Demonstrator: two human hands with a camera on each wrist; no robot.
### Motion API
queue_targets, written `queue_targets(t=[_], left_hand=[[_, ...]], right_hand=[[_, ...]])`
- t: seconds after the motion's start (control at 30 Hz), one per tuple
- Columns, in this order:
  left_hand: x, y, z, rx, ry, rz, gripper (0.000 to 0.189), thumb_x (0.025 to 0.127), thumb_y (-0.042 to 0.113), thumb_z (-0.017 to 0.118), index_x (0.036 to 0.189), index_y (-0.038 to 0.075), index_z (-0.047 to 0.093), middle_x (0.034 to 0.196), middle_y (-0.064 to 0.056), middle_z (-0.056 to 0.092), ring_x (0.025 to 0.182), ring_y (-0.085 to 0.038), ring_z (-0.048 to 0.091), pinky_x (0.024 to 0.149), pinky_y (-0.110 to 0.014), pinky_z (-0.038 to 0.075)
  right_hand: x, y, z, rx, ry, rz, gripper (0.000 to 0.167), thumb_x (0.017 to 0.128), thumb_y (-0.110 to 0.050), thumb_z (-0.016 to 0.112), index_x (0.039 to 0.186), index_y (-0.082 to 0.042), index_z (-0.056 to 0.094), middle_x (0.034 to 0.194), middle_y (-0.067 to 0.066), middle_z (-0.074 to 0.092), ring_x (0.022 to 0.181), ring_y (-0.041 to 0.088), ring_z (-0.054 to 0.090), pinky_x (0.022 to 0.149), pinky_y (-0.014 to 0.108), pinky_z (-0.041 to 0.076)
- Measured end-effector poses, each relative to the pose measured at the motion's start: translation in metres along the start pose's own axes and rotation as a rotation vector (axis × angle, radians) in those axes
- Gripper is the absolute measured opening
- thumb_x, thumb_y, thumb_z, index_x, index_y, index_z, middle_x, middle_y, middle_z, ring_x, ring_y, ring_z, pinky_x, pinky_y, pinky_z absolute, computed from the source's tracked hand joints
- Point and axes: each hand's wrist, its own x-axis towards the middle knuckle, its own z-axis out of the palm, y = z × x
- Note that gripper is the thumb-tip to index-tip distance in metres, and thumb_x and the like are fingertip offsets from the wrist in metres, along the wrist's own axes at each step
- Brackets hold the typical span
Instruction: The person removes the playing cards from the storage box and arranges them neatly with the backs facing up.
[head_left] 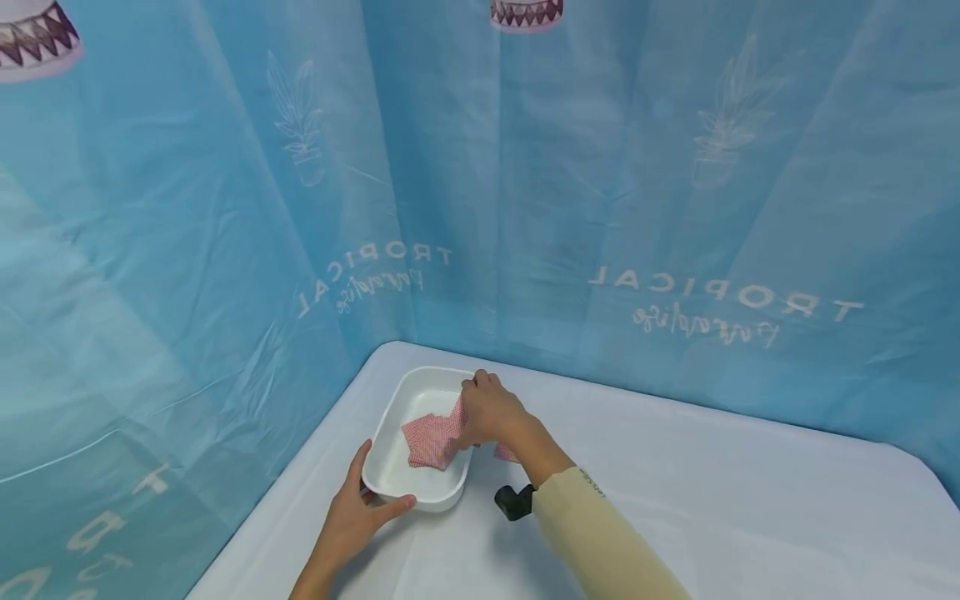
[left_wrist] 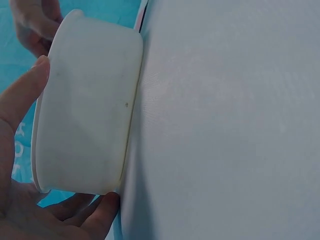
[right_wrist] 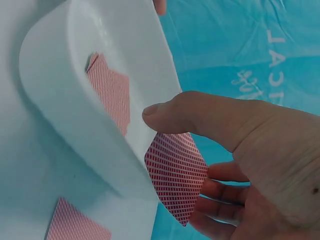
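Note:
A white rectangular tub [head_left: 384, 442] stands on the table, with red-and-white patterned playing cards [head_left: 429, 442] lying overlapped on its floor. My left hand [head_left: 351, 510] grips the near left corner of the tub, thumb along the near side and fingers around the left wall. Over the right rim, my right hand [head_left: 491, 410] pinches a bowed playing card [right_wrist: 176, 175] between thumb and fingers. Its lower end overlaps the tub wall in the right wrist view. Another playing card [right_wrist: 77, 223] lies on the table just right of the tub, partly hidden by my right forearm in the head view.
White cloth covers the table [head_left: 697, 492]. Blue printed curtains [head_left: 555, 208] hang along its back and left edges. A small black device [head_left: 514, 502] shows by my right wrist, beside a pale sleeve [head_left: 600, 533].

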Motion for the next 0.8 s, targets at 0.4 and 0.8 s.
queue_targets(t=[0.4,0.8], left_hand=[[-0.002,0.008,0.002,-0.007,-0.004,-0.023,0.112,0.071,0.042,0.085,0.155,0.023,0.011,0.143,-0.017,0.042,0.121,-0.033,0.051,0.097,-0.051,0.045],[-0.003,0.009,0.0,0.007,-0.011,-0.026,0.114,0.071,0.044,0.084,0.155,0.023,0.01,0.146,-0.016,0.038,0.123,-0.035,0.049,0.098,-0.053,0.043]], right_hand=[[-0.015,0.038,-0.011,-0.054,0.018,0.004,0.08,0.064,-0.03,0.086,0.129,0.001,0.051,0.118,0.01,0.045,0.109,0.024,0.041,0.082,0.036,0.053],[-0.026,0.072,-0.009,-0.129,-0.064,-0.002,0.075,0.07,-0.034,0.081,0.131,-0.002,0.051,0.117,0.009,0.046,0.107,0.023,0.042,0.075,0.033,0.052]])
